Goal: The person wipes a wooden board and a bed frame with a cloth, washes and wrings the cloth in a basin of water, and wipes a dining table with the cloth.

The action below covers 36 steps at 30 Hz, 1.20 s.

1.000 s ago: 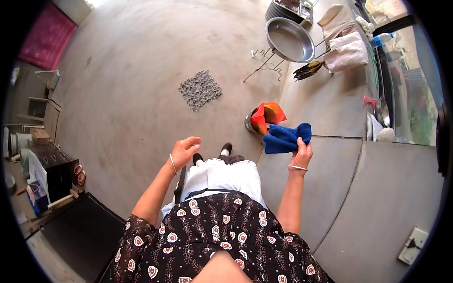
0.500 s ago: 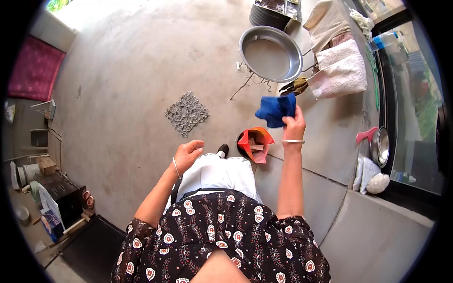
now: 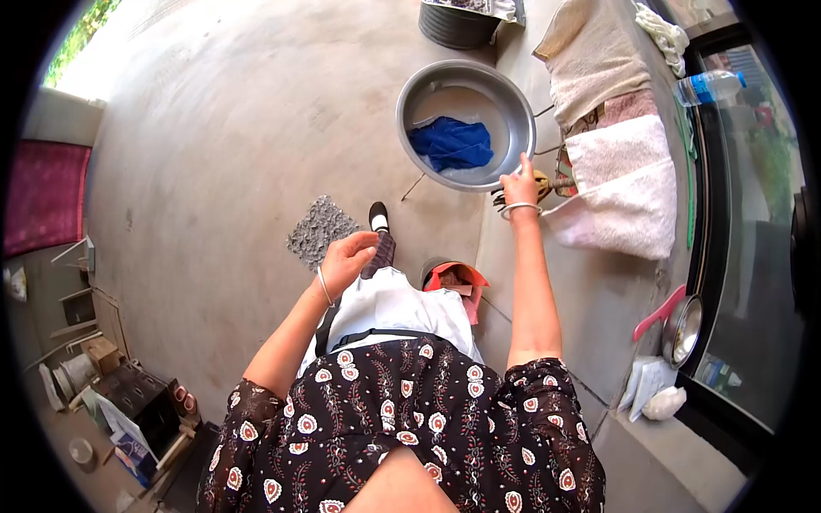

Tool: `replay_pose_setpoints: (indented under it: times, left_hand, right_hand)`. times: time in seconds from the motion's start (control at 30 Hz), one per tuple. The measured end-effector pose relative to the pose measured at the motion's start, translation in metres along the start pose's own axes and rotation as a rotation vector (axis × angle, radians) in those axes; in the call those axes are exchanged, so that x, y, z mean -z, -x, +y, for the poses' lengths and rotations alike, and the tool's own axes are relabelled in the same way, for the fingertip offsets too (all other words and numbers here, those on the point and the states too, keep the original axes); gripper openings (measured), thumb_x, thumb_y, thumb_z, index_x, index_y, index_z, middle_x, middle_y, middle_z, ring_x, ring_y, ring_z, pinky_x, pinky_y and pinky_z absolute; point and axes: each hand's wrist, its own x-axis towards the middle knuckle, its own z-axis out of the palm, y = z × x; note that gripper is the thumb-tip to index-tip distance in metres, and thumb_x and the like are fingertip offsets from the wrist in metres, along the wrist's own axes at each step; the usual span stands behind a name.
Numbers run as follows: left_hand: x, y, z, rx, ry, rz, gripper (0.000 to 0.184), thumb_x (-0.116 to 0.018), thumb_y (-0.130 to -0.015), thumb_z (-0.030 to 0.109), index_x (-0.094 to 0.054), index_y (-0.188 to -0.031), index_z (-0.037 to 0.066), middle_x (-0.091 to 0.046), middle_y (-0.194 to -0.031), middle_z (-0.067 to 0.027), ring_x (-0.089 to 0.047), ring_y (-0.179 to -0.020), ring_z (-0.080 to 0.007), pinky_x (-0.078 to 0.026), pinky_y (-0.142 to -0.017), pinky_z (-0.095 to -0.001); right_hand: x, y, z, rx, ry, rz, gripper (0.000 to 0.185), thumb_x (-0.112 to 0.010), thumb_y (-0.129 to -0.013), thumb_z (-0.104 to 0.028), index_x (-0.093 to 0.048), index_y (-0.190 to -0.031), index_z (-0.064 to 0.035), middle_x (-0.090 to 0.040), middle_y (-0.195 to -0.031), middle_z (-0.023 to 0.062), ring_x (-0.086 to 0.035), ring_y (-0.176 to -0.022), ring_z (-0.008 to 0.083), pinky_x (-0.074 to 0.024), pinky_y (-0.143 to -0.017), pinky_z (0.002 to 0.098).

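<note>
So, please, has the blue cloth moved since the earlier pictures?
Yes, forward, away from the person: earlier the right hand held it on the near side of the basin; now the cloth lies inside it.

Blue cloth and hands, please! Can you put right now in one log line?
blue cloth: lying in grey basin | right hand: by basin rim, no cloth in it | left hand: empty, away from basin

probably a home porch | concrete floor (image 3: 197,188) | metal basin (image 3: 469,101) | towels (image 3: 629,171) | window (image 3: 757,231)
</note>
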Motion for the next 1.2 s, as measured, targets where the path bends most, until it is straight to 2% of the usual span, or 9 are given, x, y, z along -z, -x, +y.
replay_pose_setpoints:
  times: [0.17, 0.47, 0.7, 0.77, 0.83, 0.93, 1.03, 1.17, 1.2]
  left_hand:
    - [0.014, -0.1, 0.066, 0.022, 0.11, -0.052, 0.045, -0.051, -0.093, 0.026, -0.046, -0.128, -0.002, -0.056, -0.122, -0.0145, -0.053, -0.114, -0.0208, -0.042, -0.095, -0.0325]
    - [-0.024, -0.27, 0.067, 0.397, 0.369, -0.005, 0.08, -0.051, -0.088, 0.053, -0.019, -0.145, 0.007, -0.024, -0.147, -0.0173, -0.023, -0.135, -0.0381, -0.029, -0.104, -0.0503]
    - [-0.065, -0.339, 0.006, 0.624, 0.318, 0.159, 0.093, -0.048, -0.082, 0.065, -0.001, -0.148, 0.019, -0.007, -0.154, -0.0112, -0.007, -0.138, -0.0435, -0.024, -0.097, -0.0684]
    - [-0.075, -0.347, -0.008, 0.61, 0.356, 0.167, 0.095, -0.048, -0.082, 0.066, 0.003, -0.148, 0.02, -0.005, -0.154, -0.0111, -0.005, -0.138, -0.0442, -0.023, -0.096, -0.0697]
    - [-0.083, -0.357, -0.01, 0.527, 0.414, 0.247, 0.077, -0.049, -0.085, 0.061, -0.025, -0.141, 0.014, -0.036, -0.138, -0.0128, -0.036, -0.124, -0.0329, -0.037, -0.094, -0.0535]
    - [-0.071, -0.39, -0.044, 0.504, 0.812, 0.1, 0.043, -0.054, -0.087, 0.052, -0.055, -0.106, 0.014, -0.062, -0.094, -0.0079, -0.061, -0.077, -0.0196, -0.052, -0.072, -0.0332]
    - [-0.072, -0.386, 0.027, 0.663, 1.066, 0.106, 0.034, -0.063, -0.083, 0.045, -0.057, -0.081, 0.012, -0.059, -0.07, -0.0044, -0.059, -0.058, -0.0191, -0.05, -0.053, -0.032]
    - [-0.072, -0.387, -0.04, 0.14, 0.892, -0.165, 0.019, -0.057, -0.089, 0.029, -0.058, -0.092, 0.01, -0.059, -0.082, -0.0043, -0.059, -0.075, -0.0175, -0.051, -0.068, -0.0309]
    - [-0.09, -0.376, 0.023, 0.426, 0.857, 0.13, 0.013, -0.052, -0.091, 0.022, -0.058, -0.089, 0.01, -0.058, -0.079, -0.0021, -0.056, -0.071, -0.0142, -0.049, -0.064, -0.0301]
  right_hand:
    - [-0.034, -0.043, 0.035, -0.067, 0.054, -0.028, 0.068, -0.064, -0.074, -0.015, -0.037, -0.136, -0.0025, -0.039, -0.137, 0.0229, -0.036, -0.13, 0.0338, -0.0277, -0.108, 0.0354]
    - [-0.073, -0.098, 0.064, -0.152, 0.171, -0.052, 0.077, -0.068, -0.077, -0.025, -0.03, -0.141, -0.0065, -0.026, -0.143, 0.0278, -0.025, -0.134, 0.0387, -0.024, -0.109, 0.0398]
    - [-0.126, -0.135, 0.122, -0.245, 0.465, 0.05, 0.082, -0.072, -0.073, -0.028, -0.03, -0.141, -0.013, -0.032, -0.138, 0.0272, -0.035, -0.125, 0.0388, -0.0295, -0.101, 0.0517]
    - [-0.154, -0.135, 0.131, -0.22, 0.213, -0.012, 0.066, -0.072, -0.071, -0.017, -0.046, -0.131, -0.0101, -0.051, -0.12, 0.0238, -0.053, -0.106, 0.0362, -0.042, -0.091, 0.0421]
    - [-0.168, -0.128, 0.095, -0.371, -0.576, -0.152, 0.04, -0.068, -0.071, -0.009, -0.059, -0.109, -0.003, -0.065, -0.085, 0.0085, -0.059, -0.076, 0.0159, -0.0485, -0.076, 0.03]
    - [-0.166, -0.099, 0.023, -0.121, -0.414, -0.215, 0.03, -0.066, -0.076, -0.015, -0.058, -0.099, 0.0024, -0.063, -0.086, 0.0119, -0.06, -0.076, 0.0183, -0.048, -0.07, 0.0323]
    - [-0.16, -0.086, -0.022, 0.12, -0.255, -0.03, 0.028, -0.069, -0.079, -0.02, -0.058, -0.096, -0.0002, -0.059, -0.083, 0.0164, -0.06, -0.074, 0.0312, -0.0481, -0.068, 0.0353]
    - [-0.173, -0.117, -0.005, 0.147, 0.2, 0.126, 0.026, -0.059, -0.087, -0.033, -0.053, -0.078, -0.009, -0.059, -0.066, 0.0145, -0.06, -0.06, 0.036, -0.0483, -0.056, 0.0419]
    - [-0.173, -0.131, 0.01, 0.145, 0.273, 0.142, 0.026, -0.057, -0.088, -0.035, -0.052, -0.077, -0.0108, -0.059, -0.063, 0.0141, -0.059, -0.057, 0.0369, -0.0473, -0.054, 0.0439]
